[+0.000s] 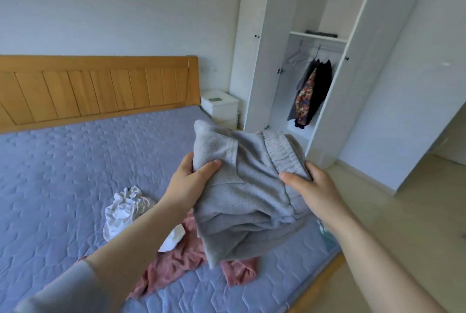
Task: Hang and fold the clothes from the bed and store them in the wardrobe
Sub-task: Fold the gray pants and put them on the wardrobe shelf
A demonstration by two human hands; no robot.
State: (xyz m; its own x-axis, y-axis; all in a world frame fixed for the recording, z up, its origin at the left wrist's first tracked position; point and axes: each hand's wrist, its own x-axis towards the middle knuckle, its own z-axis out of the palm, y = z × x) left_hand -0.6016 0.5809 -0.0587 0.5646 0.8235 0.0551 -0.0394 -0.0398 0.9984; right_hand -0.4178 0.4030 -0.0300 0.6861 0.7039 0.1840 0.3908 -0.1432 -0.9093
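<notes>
Holding folded grey trousers (247, 199) above the bed's (75, 174) near edge: left hand (194, 181) and right hand (312, 186), each clamped on one side. Unfolded on the bed: white garment (121, 209), pink garment (174, 259). Beyond the bed: open wardrobe (285, 35), hung clothes (310, 93) inside.

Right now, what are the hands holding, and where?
Folded grey sweatpants: the left hand grips the left edge, the right hand pinches the elastic waistband.

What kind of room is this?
Most likely a bedroom: a bed with a wooden headboard, an open white wardrobe with clothes hanging inside, and a small white bedside cabinet. The left hand and right hand grip grey trousers.
</notes>
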